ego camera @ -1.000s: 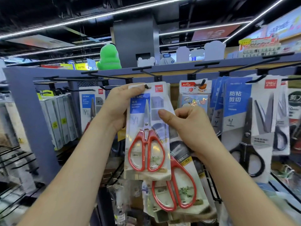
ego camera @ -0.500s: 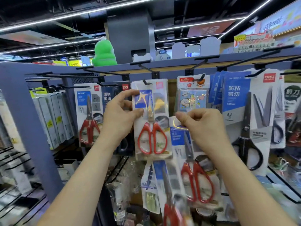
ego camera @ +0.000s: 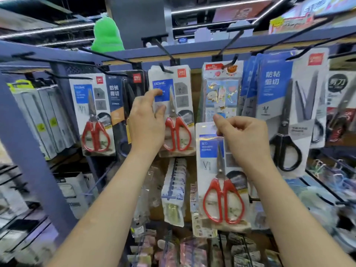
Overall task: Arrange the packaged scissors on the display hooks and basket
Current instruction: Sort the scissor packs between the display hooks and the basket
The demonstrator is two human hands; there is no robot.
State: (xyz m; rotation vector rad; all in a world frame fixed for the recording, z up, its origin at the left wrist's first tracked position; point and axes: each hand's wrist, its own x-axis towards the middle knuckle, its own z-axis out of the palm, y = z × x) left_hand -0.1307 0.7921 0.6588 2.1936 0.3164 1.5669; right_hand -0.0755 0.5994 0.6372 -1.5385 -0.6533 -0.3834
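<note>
One wide-angle camera, worn on the head, looks forward and about level at a shop display rack [ego camera: 57,53] close in front. Both forearms enter from the bottom edge. The left grip [ego camera: 147,122] and right grip [ego camera: 244,139] sit mid-frame, with packaged scissors [ego camera: 179,97] just beyond them and ceiling lights [ego camera: 221,6] above.

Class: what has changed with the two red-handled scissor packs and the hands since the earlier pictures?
The first pack went up and now hangs on its hook. The left hand slid down from the pack's top to its left side. The right hand still pinches the second pack, which now hangs clear, lower right. The black-handled scissors pack stayed on its hook.
</note>
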